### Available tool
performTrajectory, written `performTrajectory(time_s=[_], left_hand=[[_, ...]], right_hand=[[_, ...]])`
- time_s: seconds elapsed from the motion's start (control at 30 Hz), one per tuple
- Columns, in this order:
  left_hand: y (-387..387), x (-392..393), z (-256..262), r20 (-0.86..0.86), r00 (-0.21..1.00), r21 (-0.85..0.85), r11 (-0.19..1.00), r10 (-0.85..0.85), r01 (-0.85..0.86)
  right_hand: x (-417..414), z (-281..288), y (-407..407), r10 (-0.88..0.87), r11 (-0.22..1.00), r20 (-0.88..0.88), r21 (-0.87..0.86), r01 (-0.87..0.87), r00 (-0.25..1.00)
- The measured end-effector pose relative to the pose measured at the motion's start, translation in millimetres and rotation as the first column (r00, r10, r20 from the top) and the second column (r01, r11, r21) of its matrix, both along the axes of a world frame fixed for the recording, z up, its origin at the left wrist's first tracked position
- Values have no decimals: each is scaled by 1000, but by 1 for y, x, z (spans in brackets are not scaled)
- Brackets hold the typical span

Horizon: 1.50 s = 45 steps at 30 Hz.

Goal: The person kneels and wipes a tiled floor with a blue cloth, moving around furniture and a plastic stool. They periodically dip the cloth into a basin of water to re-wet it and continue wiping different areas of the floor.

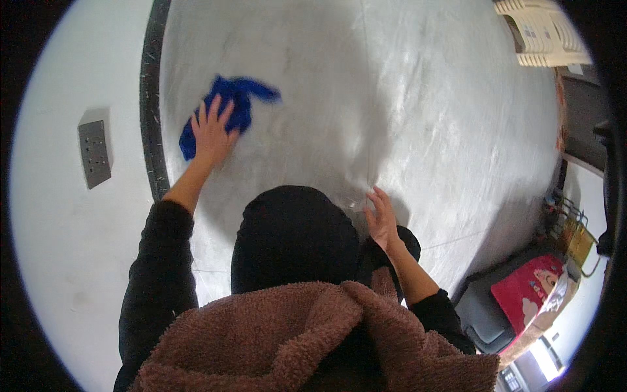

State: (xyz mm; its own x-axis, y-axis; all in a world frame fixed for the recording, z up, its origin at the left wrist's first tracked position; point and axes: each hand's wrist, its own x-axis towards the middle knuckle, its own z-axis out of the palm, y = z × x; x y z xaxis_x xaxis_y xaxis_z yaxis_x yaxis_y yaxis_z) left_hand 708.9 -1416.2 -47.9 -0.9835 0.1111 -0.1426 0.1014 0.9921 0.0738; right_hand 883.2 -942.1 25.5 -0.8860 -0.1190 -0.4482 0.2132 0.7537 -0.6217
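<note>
A blue cloth (230, 98) lies bunched on the grey floor (303, 122), one end trailing off to the right. On top of it my left hand (213, 134) presses down with spread fingers, the arm stretched forward. My right hand (382, 218) holds nothing; its fingers are apart and slightly bent, low beside my black-clad knee (299, 240). Whether its fingertips touch the floor, I cannot tell. Brown fleecy fabric (313, 333) covers the lower middle of the view and hides part of my legs.
A black skirting strip (151, 98) runs along the white wall (59, 235), which carries a dark socket plate (95, 154). Cream plastic chairs (541, 34) are stacked at the far right. Nearer, a pink printed fabric (526, 291) lies over a dark grey object (482, 316).
</note>
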Motion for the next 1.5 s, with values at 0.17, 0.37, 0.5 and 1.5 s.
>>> performTrajectory(time_s=[0.17, 0.37, 0.5, 1.5], left_hand=[[120, -72, -7, -20, 990, 6, 990, 138, -138], [223, 17, 14, 188, 929, 135, 945, -319, 298], [216, 33, 35, 398, 760, 433, 835, -515, 339], [369, 108, 168, 642, 536, 176, 786, -548, 593]], right_hand=[[31, 21, 15, -51, 998, -90, 41, 55, 995], [-33, 22, -30, 14, 990, -210, 138, 16, 978], [-80, -9, -73, 214, 976, -256, 103, -193, 943], [97, -9, 239, -103, 862, -332, 440, 250, 938]])
